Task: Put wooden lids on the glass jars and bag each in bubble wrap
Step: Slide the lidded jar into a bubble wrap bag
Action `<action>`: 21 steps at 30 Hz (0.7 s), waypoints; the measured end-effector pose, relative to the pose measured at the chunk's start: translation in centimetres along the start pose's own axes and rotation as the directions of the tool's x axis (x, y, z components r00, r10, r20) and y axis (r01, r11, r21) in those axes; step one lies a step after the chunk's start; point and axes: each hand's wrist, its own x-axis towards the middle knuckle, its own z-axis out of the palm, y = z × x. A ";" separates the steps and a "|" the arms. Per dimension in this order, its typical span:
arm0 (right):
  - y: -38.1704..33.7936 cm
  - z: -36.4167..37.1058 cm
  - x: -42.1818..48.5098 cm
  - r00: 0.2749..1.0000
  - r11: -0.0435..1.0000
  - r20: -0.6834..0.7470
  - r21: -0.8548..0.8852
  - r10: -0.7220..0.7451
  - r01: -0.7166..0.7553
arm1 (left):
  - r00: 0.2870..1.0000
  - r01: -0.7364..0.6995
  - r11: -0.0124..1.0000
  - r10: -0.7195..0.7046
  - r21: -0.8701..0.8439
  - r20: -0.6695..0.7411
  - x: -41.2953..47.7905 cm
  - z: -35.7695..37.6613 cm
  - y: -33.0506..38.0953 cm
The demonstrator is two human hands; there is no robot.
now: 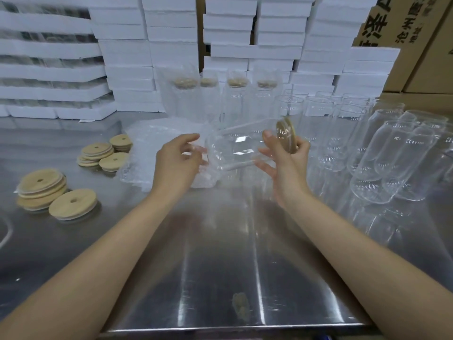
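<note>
One glass jar lies on its side in the air above the steel table, its wooden lid already on at the right end, where the right hand grips lid and rim; the left hand curls loosely at the jar's base, and whether it touches glass or only film is hard to tell. Behind the jar stand bagged jars, blurred by wrap, with bare jars to its right, some cut off. Left of it lie bubble bags and loose lids.
</note>
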 end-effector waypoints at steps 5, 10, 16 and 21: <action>0.4 0.3 -0.5 0.992 0.984 -0.006 -0.125 -0.127 0.125 | 0.984 -0.164 0.980 0.171 0.108 -0.053 -0.4 -0.1 0.2; 0.7 0.8 -1.2 0.982 0.967 -0.021 -0.178 -0.187 0.181 | 0.894 -0.438 0.885 0.448 0.158 -0.029 -0.9 0.5 0.4; 0.4 0.8 -0.9 0.990 0.995 -0.137 0.093 0.036 -0.024 | 0.631 -0.757 0.488 0.718 0.434 0.294 -0.5 0.1 0.1; 0.7 1.2 -1.8 0.987 0.984 -0.074 0.119 0.144 -0.135 | 0.580 -0.788 0.303 0.657 0.535 0.482 0.3 -0.1 -0.4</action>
